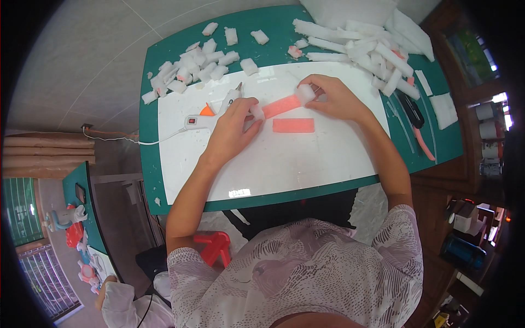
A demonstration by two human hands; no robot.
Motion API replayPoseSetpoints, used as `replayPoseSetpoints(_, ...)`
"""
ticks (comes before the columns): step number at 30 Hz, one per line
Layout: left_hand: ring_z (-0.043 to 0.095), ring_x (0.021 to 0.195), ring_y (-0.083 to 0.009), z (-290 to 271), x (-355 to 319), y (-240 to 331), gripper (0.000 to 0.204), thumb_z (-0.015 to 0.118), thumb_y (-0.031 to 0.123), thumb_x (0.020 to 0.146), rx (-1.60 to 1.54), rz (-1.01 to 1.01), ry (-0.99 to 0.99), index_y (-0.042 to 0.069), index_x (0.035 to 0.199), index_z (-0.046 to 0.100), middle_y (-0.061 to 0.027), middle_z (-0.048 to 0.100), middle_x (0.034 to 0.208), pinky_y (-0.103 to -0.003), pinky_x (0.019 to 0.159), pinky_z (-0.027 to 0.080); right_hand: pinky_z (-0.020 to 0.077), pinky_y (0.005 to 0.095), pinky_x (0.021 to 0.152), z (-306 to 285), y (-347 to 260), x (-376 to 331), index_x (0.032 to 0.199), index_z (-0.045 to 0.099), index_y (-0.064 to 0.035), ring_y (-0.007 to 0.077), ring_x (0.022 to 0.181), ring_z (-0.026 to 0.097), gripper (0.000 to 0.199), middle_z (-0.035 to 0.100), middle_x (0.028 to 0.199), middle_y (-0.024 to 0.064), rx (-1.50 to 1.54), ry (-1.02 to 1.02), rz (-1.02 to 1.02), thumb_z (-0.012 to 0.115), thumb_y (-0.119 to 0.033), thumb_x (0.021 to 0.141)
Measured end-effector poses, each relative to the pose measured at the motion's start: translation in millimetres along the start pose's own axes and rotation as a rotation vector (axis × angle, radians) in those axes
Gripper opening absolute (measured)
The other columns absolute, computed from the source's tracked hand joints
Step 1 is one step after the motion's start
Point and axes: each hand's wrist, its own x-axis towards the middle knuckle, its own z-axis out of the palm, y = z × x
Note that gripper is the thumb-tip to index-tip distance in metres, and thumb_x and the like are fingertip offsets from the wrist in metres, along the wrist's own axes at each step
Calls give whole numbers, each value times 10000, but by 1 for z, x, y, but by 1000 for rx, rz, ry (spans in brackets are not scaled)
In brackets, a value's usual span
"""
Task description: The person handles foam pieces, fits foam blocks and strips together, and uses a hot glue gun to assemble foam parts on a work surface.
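Note:
My left hand [236, 124] pinches a small white foam block [256, 112] against the left end of a pink foam strip [282, 106]. At the strip's other end, the fingers of my right hand [334, 97] are closed on a second white foam block [306, 95]. Whether the blocks are stuck to the strip, I cannot tell. A second pink strip [293, 126] lies flat just below, on the white board [262, 169]. Beside my left hand rests a white glue gun [230, 98] with an orange trigger, partly hidden by the hand.
Small foam pieces [210, 58] are heaped at the far left of the green table mat [273, 49]. Longer white strips [361, 46] pile up at the far right. A black-handled cutter [411, 109] and clear glue sticks lie right. A white cord [150, 143] crosses the left edge.

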Motion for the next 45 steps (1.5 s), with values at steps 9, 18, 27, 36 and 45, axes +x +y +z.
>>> replayPoseSetpoints(9, 640, 1115, -286, 1, -1, 0, 374, 701, 71, 883, -9, -7, 11, -9, 1217, 553, -158, 588, 1242, -348, 933, 565, 542, 321, 886, 1, 0, 0, 1149, 626, -21, 226, 950, 671, 415, 671, 1085, 121, 43, 3, 25, 763, -4, 757)
replayPoseSetpoints(18, 660, 1009, -303, 4, -1, -3, 362, 685, 74, 882, 17, 31, 37, 16, 1204, 528, -156, 591, 1200, -346, 891, 576, 558, 314, 802, 5, 14, 1, 1214, 619, -19, 224, 860, 670, 476, 677, 1008, 146, 13, 33, -51, 784, -76, 771)
replayPoseSetpoints(27, 672, 993, -292, 4, -1, -3, 364, 692, 83, 880, 25, 21, 37, 22, 1202, 535, -154, 600, 1204, -341, 880, 571, 545, 283, 779, 3, 7, -1, 1272, 610, -75, 202, 874, 624, 485, 644, 1109, 123, 21, 12, -66, 726, -67, 801)
replayPoseSetpoints(36, 673, 972, -297, 5, -1, -4, 379, 697, 95, 876, 26, 30, 37, 19, 1209, 532, -157, 601, 1202, -349, 873, 566, 448, 270, 808, -8, -1, -2, 1166, 629, -73, 176, 935, 514, 317, 506, 1151, 77, 77, 108, -195, 554, -59, 858)
replayPoseSetpoints(45, 657, 995, -291, 4, -1, -4, 375, 694, 95, 878, 33, 46, 40, 17, 1207, 532, -153, 599, 1195, -344, 887, 562, 393, 247, 720, -7, 16, 3, 900, 613, -24, 124, 786, 469, 125, 507, 888, 29, 213, 378, -205, 513, -87, 939)
